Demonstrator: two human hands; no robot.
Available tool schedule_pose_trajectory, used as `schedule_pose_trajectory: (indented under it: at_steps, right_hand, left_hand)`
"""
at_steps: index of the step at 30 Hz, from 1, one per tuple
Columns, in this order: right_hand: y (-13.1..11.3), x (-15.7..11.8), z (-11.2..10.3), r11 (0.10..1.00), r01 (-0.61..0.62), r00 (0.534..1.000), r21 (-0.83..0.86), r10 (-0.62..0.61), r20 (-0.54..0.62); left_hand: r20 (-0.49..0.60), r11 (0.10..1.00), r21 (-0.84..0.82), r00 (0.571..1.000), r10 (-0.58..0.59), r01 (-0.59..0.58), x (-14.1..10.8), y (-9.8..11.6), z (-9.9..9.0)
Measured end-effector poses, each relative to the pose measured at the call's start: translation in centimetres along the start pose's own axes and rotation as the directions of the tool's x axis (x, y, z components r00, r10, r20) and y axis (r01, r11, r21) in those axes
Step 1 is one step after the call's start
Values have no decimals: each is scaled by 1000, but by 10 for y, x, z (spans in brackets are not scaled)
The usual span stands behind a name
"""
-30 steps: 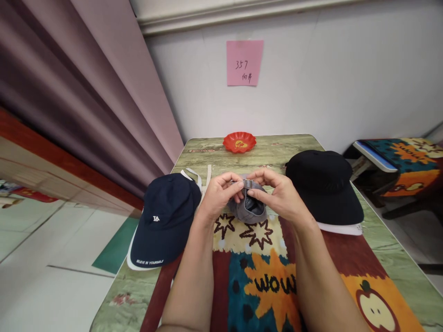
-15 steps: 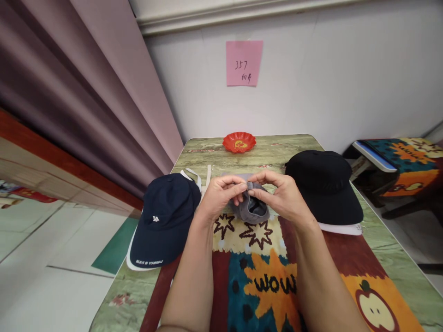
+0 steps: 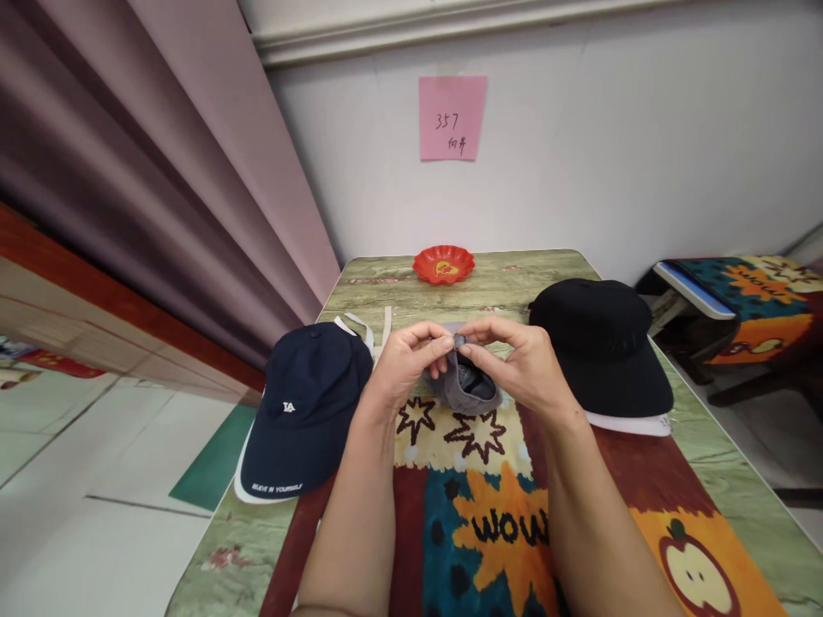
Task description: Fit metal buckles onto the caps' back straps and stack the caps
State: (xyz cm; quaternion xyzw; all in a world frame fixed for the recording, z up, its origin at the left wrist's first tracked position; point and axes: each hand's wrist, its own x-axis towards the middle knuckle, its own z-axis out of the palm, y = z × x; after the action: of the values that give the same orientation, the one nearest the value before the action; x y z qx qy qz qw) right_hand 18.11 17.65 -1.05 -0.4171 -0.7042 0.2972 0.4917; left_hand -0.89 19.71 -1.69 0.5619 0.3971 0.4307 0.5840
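Note:
A grey cap (image 3: 464, 396) rests on the patterned mat in the middle of the table, its opening toward me. My left hand (image 3: 411, 362) pinches the cap's strap from the left. From the right, the thumb and fingers of my right hand (image 3: 513, 356) grip the same strap by its small buckle. The fingertips nearly meet there and partly cover the buckle. A navy cap (image 3: 309, 403) with a white one beneath it lies to the left. On the right sits a black cap (image 3: 597, 343) over a white brim.
A red scalloped dish (image 3: 443, 266) stands at the back of the wooden-patterned table (image 3: 501, 283). Behind it is a wall with a pink note (image 3: 453, 118). A curtain hangs at the left; a stool (image 3: 765, 300) with a printed cover is at the right.
The strap and buckle between my fingertips have shifted slightly, and the cap's opening looks a little wider. Both hands keep their hold in nearly the same place.

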Motion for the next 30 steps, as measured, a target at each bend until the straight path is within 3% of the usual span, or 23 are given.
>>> schedule_pose_trajectory:
  at_steps: [6, 19, 23, 30]
  right_hand:
    - [-2, 0, -1, 994, -3, 1000, -107, 2, -10]
    - [-1, 0, 1, 990, -14, 1000, -139, 12, -18]
    - [0, 0, -1, 998, -31, 1000, -55, 31, -2]
    - [3, 0, -2, 978, -197, 979, 66, 193, 63]
  left_hand:
    - [1, 1000, -2, 1000, 11, -11, 0, -2, 5]
    - [-41, 1000, -7, 999, -13, 13, 1, -1, 10]
    - [-71, 999, -54, 997, -7, 3, 1, -2, 8]
    - [-75, 995, -103, 997, -16, 9, 1, -1, 9]
